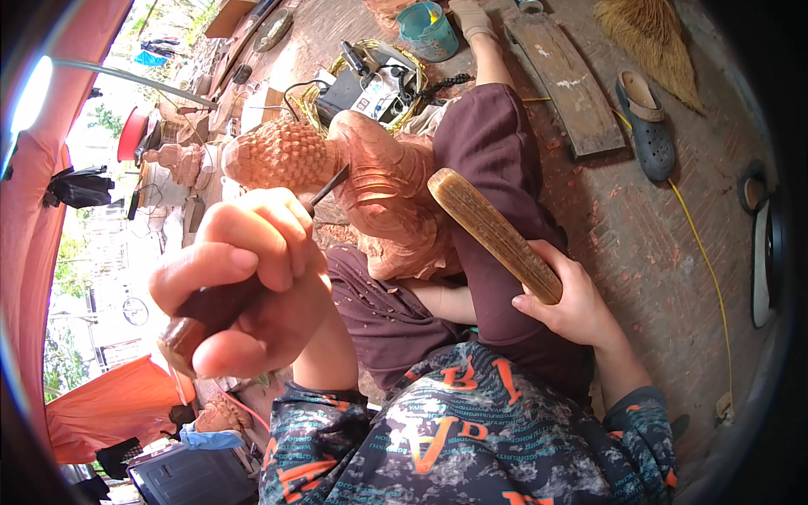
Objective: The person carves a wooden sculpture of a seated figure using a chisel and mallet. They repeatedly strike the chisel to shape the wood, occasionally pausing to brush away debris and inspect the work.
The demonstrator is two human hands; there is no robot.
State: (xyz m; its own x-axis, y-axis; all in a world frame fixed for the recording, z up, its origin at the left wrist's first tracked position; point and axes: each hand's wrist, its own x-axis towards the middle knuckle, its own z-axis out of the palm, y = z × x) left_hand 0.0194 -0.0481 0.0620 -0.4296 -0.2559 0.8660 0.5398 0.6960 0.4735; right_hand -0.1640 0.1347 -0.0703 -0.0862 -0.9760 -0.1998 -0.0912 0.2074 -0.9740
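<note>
A reddish-brown carved wooden figure (383,189) with a knobbly head lies on its side across my lap, its head pointing left. My left hand (269,269) is raised close to the camera and wrapped round the dark handle of a carving chisel (330,187). The thin blade shows against the figure's neck and shoulder; whether it touches the wood I cannot tell. In my right hand (571,293) is a flat, worn wooden mallet (488,229), gripped at its lower end above my right thigh. Small wood chips (362,307) lie on my dark trousers.
Beyond the figure stand a power unit (379,94) with coiled cable and a teal bucket (427,34). A wooden plank (568,84), a grey clog (652,139), a straw broom (652,42) and a yellow cord (699,252) lie at right. A grey bin (194,480) sits at lower left.
</note>
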